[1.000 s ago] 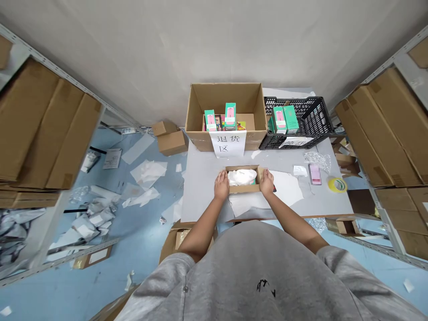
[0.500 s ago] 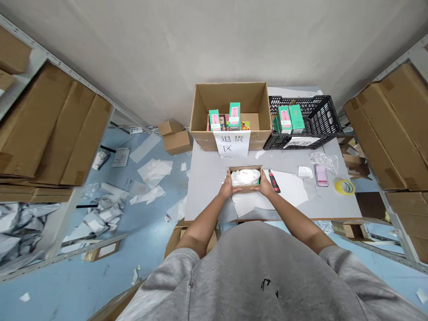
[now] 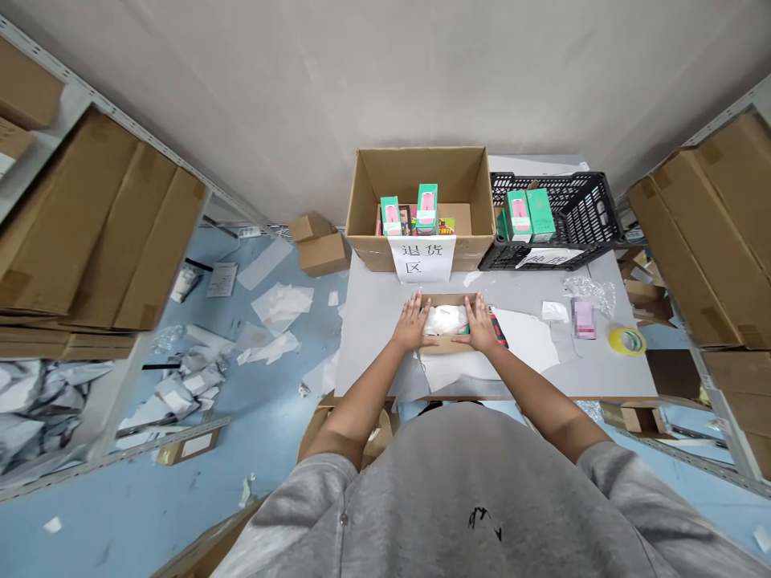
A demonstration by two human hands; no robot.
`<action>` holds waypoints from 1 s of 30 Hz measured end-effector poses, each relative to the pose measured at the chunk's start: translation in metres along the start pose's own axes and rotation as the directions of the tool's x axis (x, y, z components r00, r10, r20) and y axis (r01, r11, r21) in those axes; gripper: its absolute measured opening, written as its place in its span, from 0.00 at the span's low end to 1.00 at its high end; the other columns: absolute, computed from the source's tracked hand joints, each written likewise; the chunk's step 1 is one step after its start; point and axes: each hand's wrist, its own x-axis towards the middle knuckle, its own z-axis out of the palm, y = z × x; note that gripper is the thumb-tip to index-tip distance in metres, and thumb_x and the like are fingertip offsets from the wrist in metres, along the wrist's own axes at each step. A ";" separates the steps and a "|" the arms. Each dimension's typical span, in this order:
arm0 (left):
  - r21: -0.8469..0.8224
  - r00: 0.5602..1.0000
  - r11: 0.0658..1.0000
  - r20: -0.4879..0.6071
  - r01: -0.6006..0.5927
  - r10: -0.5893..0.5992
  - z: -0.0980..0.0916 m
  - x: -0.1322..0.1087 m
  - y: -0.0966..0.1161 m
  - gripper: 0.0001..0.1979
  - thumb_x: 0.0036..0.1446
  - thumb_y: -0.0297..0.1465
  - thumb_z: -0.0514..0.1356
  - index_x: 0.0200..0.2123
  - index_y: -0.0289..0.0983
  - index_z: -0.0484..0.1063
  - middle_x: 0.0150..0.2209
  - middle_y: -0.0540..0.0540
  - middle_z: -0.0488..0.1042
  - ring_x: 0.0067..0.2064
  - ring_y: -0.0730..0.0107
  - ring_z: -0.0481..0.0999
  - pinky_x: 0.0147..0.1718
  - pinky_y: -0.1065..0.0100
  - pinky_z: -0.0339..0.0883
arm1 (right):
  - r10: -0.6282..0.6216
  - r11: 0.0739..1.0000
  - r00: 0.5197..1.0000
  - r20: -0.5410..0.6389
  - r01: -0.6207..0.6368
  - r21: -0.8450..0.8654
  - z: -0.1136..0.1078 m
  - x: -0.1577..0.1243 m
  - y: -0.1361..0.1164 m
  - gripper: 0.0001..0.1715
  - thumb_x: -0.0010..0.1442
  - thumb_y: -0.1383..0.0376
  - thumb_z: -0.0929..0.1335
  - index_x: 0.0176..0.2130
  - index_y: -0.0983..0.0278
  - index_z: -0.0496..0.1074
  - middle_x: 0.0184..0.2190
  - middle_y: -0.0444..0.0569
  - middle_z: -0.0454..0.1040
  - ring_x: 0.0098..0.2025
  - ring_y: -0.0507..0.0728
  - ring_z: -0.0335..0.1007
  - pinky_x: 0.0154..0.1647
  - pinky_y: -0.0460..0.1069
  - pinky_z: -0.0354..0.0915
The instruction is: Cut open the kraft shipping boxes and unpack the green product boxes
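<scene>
A small open cardboard box (image 3: 446, 345) lies on the grey table (image 3: 373, 321), with white wrapping (image 3: 444, 320) bulging inside it. My left hand (image 3: 413, 323) rests flat on the box's left edge, fingers spread. My right hand (image 3: 479, 323) lies the same way on its right edge. Neither hand curls around the box. Just beyond my right hand is a red and black box cutter (image 3: 498, 329), partly hidden by that hand. A white paper sheet (image 3: 527, 341) lies under and beside the box.
A large open carton (image 3: 415, 181) with green product boxes and a paper sign (image 3: 422, 258) stands at the table's far end. A black plastic crate (image 3: 554, 221) sits beside it. Tape (image 3: 627, 340), bubble wrap (image 3: 590, 295) and a pink packet (image 3: 584, 319) lie right. Stacked cartons fill the shelves on both sides.
My hands have moved from the box's near corners to lie flat on its left and right edges. The right hand now covers part of the box cutter. The view has shifted slightly.
</scene>
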 end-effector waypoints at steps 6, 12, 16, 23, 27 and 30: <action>0.059 0.998 0.998 0.064 -0.008 0.004 -0.002 0.011 -0.001 0.80 0.41 0.57 0.80 0.84 0.29 0.42 0.84 0.26 0.32 0.84 0.35 0.27 0.80 0.38 0.28 | -0.069 0.997 0.995 0.069 0.072 -0.032 -0.006 0.009 0.007 0.91 0.51 0.33 0.82 0.85 0.70 0.35 0.84 0.73 0.22 0.86 0.77 0.18 0.81 0.71 0.40; 0.022 0.993 1.000 0.119 0.009 -0.011 0.011 0.029 -0.013 0.79 0.36 0.54 0.81 0.82 0.29 0.47 0.83 0.23 0.39 0.84 0.32 0.35 0.80 0.41 0.33 | -0.040 0.999 0.981 0.187 0.044 -0.016 -0.006 0.022 0.008 0.89 0.49 0.35 0.83 0.85 0.61 0.38 0.85 0.65 0.31 0.86 0.78 0.27 0.81 0.71 0.44; -0.015 0.992 0.999 0.126 0.031 -0.029 0.017 0.034 -0.024 0.78 0.33 0.50 0.83 0.81 0.31 0.51 0.80 0.22 0.51 0.82 0.29 0.49 0.79 0.44 0.42 | -0.043 0.999 0.978 0.202 0.037 0.034 -0.006 0.032 0.009 0.87 0.45 0.40 0.86 0.84 0.58 0.44 0.83 0.65 0.43 0.82 0.77 0.43 0.78 0.68 0.53; 0.044 0.982 0.997 0.171 0.070 -0.076 0.016 0.036 -0.021 0.75 0.33 0.46 0.84 0.81 0.34 0.53 0.76 0.24 0.60 0.77 0.28 0.58 0.78 0.43 0.46 | -0.028 1.000 0.979 0.201 0.027 0.011 -0.013 0.032 0.004 0.80 0.48 0.40 0.85 0.82 0.60 0.51 0.80 0.66 0.52 0.80 0.77 0.47 0.78 0.68 0.54; 0.047 0.986 0.998 0.162 0.041 -0.048 0.006 0.031 -0.014 0.72 0.43 0.55 0.80 0.82 0.33 0.50 0.81 0.25 0.49 0.82 0.32 0.46 0.80 0.43 0.37 | -0.028 0.998 0.986 0.165 0.036 -0.042 -0.021 0.017 0.003 0.69 0.62 0.38 0.77 0.84 0.60 0.48 0.85 0.63 0.41 0.85 0.80 0.29 0.80 0.77 0.36; 0.059 0.998 0.998 0.054 0.006 -0.009 -0.004 0.021 -0.006 0.52 0.61 0.51 0.71 0.80 0.36 0.56 0.82 0.30 0.50 0.83 0.39 0.45 0.80 0.43 0.39 | -0.099 0.993 0.991 0.093 0.105 -0.058 -0.028 0.004 0.003 0.52 0.73 0.45 0.69 0.83 0.58 0.51 0.85 0.57 0.44 0.86 0.75 0.30 0.81 0.77 0.29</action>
